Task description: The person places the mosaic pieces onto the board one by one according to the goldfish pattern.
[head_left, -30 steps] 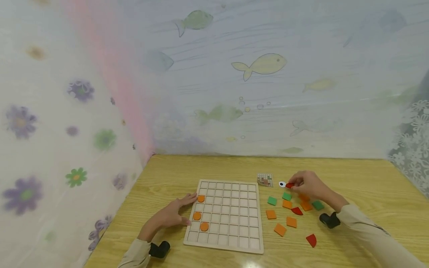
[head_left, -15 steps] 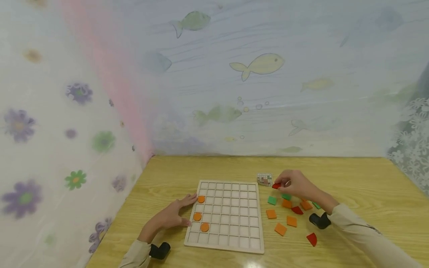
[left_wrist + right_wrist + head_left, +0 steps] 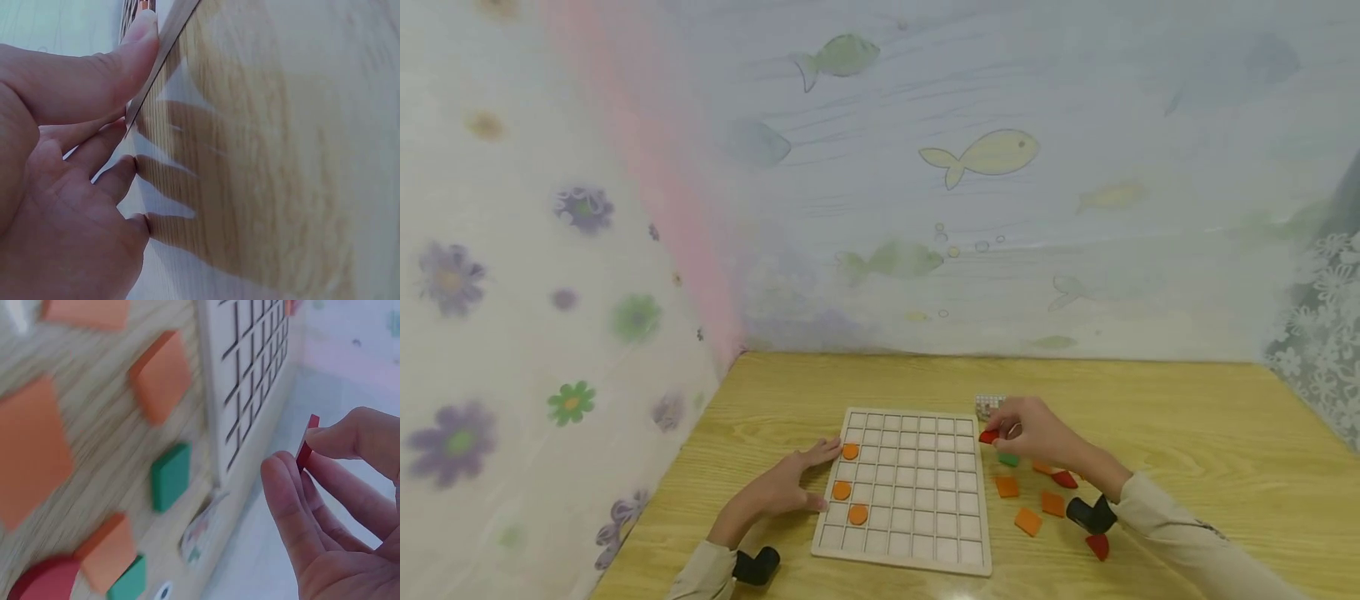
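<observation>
My right hand pinches a red quarter-circle tile between thumb and fingers, above the table by the right edge of the wooden grid board. In the right wrist view the red tile is seen edge-on, raised off the surface. My left hand rests at the board's left edge, its thumb and fingers spread and touching the rim; the left wrist view shows the thumb against that edge. Three orange discs, one of them the orange disc, lie in the board's left cells.
Right of the board lie loose orange squares, red quarter-circles and a green square. A small printed card sits behind, partly covered by the right hand. In the right wrist view a white eye piece shows near the card.
My right hand has carried the red quarter-circle tile leftward, from beside the eye piece past the card to the board's right edge. The left hand has stayed in place.
</observation>
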The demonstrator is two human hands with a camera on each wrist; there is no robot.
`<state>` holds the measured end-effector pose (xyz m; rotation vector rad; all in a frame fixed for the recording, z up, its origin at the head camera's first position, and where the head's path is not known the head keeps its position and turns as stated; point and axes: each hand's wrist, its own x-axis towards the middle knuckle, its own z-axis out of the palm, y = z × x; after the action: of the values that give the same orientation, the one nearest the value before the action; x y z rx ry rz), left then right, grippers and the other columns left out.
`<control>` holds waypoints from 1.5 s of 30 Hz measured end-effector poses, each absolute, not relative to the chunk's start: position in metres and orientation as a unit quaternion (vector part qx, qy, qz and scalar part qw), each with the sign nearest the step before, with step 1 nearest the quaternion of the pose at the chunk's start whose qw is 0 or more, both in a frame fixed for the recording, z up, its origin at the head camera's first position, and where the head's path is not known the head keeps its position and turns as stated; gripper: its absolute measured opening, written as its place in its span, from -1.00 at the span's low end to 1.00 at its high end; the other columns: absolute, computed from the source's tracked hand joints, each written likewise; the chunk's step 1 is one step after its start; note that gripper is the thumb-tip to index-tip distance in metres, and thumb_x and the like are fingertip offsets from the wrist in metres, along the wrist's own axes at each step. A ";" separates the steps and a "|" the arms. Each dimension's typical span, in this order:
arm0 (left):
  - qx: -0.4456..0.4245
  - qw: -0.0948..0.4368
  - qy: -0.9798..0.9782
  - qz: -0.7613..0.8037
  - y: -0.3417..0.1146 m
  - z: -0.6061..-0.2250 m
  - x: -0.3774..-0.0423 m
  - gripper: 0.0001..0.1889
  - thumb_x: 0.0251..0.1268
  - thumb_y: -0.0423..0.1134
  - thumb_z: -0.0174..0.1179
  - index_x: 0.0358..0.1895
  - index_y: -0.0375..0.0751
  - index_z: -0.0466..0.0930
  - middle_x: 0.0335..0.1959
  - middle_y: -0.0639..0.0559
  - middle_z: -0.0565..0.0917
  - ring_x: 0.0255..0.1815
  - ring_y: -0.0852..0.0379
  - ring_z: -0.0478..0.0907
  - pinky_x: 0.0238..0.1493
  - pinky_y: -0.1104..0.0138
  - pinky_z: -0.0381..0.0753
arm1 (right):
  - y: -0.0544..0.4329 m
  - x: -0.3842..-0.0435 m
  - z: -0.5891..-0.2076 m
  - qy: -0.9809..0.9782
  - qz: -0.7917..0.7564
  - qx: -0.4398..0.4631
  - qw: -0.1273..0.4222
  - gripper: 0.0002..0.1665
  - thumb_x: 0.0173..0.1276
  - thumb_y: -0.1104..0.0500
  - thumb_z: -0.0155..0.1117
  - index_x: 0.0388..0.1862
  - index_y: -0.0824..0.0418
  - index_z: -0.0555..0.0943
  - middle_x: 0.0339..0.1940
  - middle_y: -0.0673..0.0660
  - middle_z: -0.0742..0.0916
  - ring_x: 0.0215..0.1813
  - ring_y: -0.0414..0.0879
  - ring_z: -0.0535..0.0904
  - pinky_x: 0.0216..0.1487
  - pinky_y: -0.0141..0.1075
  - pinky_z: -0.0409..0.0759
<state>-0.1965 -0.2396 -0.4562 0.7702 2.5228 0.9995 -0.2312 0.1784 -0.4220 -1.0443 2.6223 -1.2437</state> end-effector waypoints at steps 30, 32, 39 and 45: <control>0.268 0.158 0.884 0.350 -0.239 -0.453 -0.195 -0.11 0.08 -0.21 0.37 0.47 -0.23 0.09 0.50 -0.15 0.02 0.49 -0.19 -0.13 0.35 -0.25 -0.30 | 0.099 -0.233 -0.427 0.832 -0.414 -0.366 0.041 -0.85 0.11 0.38 0.32 -0.29 0.32 0.71 -0.32 0.13 0.68 -0.39 -0.17 0.63 -0.34 -0.41 0.61; 0.267 0.158 0.885 0.348 -0.239 -0.454 -0.195 -0.11 0.08 -0.21 0.37 0.47 -0.23 0.09 0.50 -0.14 0.03 0.49 -0.19 -0.13 0.35 -0.24 -0.30 | 0.094 -0.233 -0.429 0.826 -0.425 -0.365 0.056 -0.84 0.13 0.38 0.30 -0.28 0.32 0.70 -0.31 0.14 0.68 -0.38 -0.16 0.63 -0.32 -0.40 0.61; 0.264 0.155 0.886 0.348 -0.239 -0.455 -0.196 -0.11 0.07 -0.21 0.37 0.47 -0.23 0.09 0.50 -0.15 0.03 0.49 -0.18 -0.13 0.36 -0.23 -0.31 | 0.080 -0.237 -0.436 0.813 -0.438 -0.377 0.068 -0.82 0.12 0.38 0.30 -0.26 0.36 0.70 -0.30 0.18 0.67 -0.38 -0.16 0.63 -0.33 -0.38 0.62; 0.267 0.155 0.885 0.349 -0.239 -0.455 -0.195 -0.11 0.06 -0.21 0.38 0.47 -0.23 0.10 0.49 -0.15 0.04 0.49 -0.19 -0.13 0.36 -0.23 -0.31 | 0.068 -0.239 -0.445 0.807 -0.447 -0.379 0.075 -0.84 0.13 0.38 0.32 -0.27 0.39 0.70 -0.29 0.21 0.67 -0.38 -0.16 0.62 -0.36 -0.40 0.60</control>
<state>-0.1954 -0.2388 -0.4555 0.7638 2.5356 1.0013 -0.2388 0.0683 -0.4449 -1.1375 2.4204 -1.3404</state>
